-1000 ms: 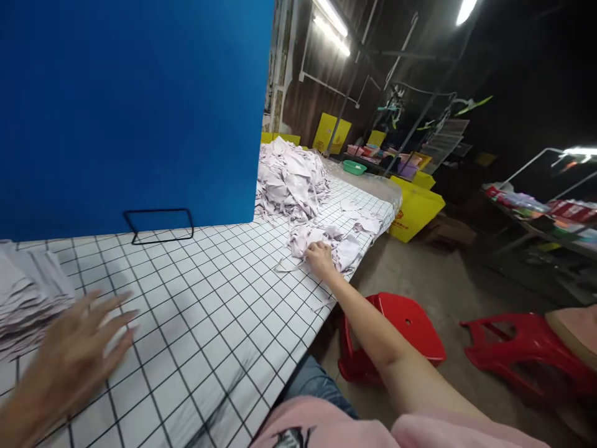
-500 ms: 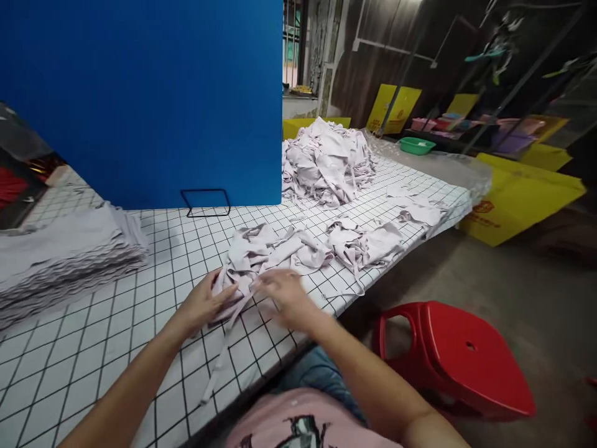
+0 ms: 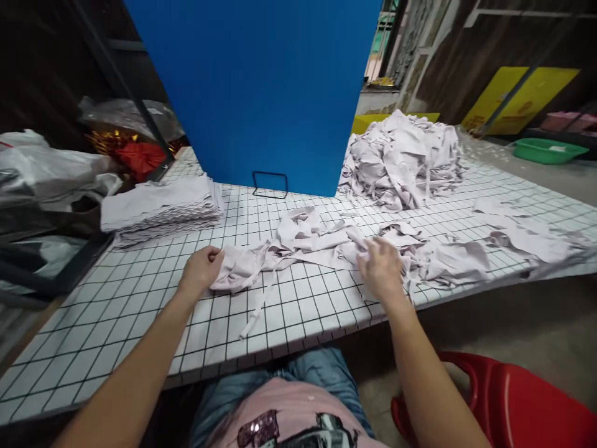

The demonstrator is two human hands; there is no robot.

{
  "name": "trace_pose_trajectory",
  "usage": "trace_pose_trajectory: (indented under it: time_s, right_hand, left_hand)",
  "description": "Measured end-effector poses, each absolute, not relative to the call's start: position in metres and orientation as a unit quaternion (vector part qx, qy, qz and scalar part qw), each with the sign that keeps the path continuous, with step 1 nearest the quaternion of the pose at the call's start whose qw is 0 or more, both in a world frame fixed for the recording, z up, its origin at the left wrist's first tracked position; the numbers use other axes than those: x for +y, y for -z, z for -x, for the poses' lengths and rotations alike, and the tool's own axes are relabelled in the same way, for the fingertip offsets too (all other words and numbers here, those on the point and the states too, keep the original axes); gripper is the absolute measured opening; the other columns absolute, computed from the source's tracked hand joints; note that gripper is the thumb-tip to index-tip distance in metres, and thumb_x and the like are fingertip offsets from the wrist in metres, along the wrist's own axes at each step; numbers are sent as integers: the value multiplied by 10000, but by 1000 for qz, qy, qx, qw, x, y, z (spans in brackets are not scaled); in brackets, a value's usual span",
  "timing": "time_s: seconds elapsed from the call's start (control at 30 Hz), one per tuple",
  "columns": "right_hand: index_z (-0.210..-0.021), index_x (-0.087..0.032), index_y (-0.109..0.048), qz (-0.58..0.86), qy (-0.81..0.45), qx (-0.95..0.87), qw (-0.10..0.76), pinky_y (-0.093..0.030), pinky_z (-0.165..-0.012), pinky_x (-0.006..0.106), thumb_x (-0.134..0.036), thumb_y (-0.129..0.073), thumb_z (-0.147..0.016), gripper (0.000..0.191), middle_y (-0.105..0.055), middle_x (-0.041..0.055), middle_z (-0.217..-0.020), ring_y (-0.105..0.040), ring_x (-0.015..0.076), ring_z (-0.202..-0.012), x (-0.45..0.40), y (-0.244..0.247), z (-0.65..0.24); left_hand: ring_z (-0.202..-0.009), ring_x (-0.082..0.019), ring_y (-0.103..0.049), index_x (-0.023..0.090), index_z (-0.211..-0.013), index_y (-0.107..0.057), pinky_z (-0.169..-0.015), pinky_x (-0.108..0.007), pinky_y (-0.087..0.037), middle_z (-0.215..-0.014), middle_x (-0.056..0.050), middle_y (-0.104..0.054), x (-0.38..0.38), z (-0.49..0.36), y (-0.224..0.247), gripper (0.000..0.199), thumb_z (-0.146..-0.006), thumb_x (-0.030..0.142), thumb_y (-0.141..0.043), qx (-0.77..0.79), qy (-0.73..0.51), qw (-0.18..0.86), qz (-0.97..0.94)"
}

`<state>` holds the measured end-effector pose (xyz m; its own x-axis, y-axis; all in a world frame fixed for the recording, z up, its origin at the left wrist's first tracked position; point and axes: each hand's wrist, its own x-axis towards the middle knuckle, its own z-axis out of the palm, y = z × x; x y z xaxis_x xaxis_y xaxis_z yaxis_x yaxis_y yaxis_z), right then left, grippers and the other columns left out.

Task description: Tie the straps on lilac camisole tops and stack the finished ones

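A long tangle of pale pinkish-white fabric pieces (image 3: 321, 252) runs across the table in front of me. My left hand (image 3: 200, 270) pinches the left end of this fabric between thumb and fingers. At its other side my right hand (image 3: 382, 267), slightly blurred, has its fingers curled on the cloth; part of the grip is hidden. Between my hands the fabric lies drawn out, and a thin strip (image 3: 259, 311) trails from it toward the table's front edge. More crumpled pieces (image 3: 448, 261) lie just right of my right hand.
A white grid-patterned table (image 3: 153, 323) carries everything. Behind stands a blue board (image 3: 275, 93) with a black wire foot. A neat fabric stack (image 3: 163, 205) lies left, a big loose heap (image 3: 401, 158) back right. A red stool (image 3: 536, 404) stands right; a green basin (image 3: 550, 150) sits beyond.
My hands have moved apart, the left one to the cloth's left end and the right one farther right. The bunched fabric is now spread out lengthwise. The view has turned left.
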<state>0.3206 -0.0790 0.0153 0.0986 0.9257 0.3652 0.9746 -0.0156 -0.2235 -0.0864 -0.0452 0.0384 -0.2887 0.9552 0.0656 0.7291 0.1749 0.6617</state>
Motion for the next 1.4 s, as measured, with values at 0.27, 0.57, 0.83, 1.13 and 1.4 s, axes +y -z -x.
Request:
trace_pose_trajectory:
  time_s: [0.27,0.57,0.83,1.13,1.4]
  right_hand:
    - [-1107,-218,-683,614,28,-783,98,-439,-846,428,-163,-399,-899,357,-635,137,-1152,-566,288,-1079,-33,0,-313]
    - [-1138,-154,-679,784,88,-614,39,-413,-850,582,-150,-469,-821,381,-570,228,-1216,-488,421,-1142,-14,-58,-349]
    - [-1317,-281,-568,406,-24,-913,45,-363,-955,488,-366,-377,-979,398,-574,112,-1307,-493,304,-1176,1,-39,-173]
    - [-1085,-176,-677,712,66,-695,-73,-391,-869,563,-150,-424,-875,330,-623,188,-1143,-554,353,-1083,15,-49,-342]
    - [-1401,-255,-461,422,-147,-866,226,-439,-974,458,-411,-587,-883,556,-501,120,-1394,-490,292,-1225,-12,-76,-178]
  left_hand:
    - [-1030,-287,-535,200,-1005,-629,-849,-409,-466,-1082,-103,-620,-87,62,-29,277,-886,423,-518,625,-153,50,-764]
    - [-831,-232,-627,210,-888,-584,-740,-340,-504,-920,-57,-657,-91,146,-46,281,-848,465,-474,715,-262,134,-635]
    - [-1020,-303,-600,179,-1035,-629,-874,-409,-482,-1065,-120,-655,-93,121,-40,404,-847,503,-478,697,-204,73,-683]
    - [-698,-183,-609,181,-795,-628,-624,-259,-490,-753,-31,-657,-83,185,-38,406,-661,559,-688,705,-441,291,-474]
    - [-631,-115,-554,160,-824,-619,-632,-233,-477,-697,-4,-593,-70,115,-94,239,-794,384,-696,477,-557,384,-561]
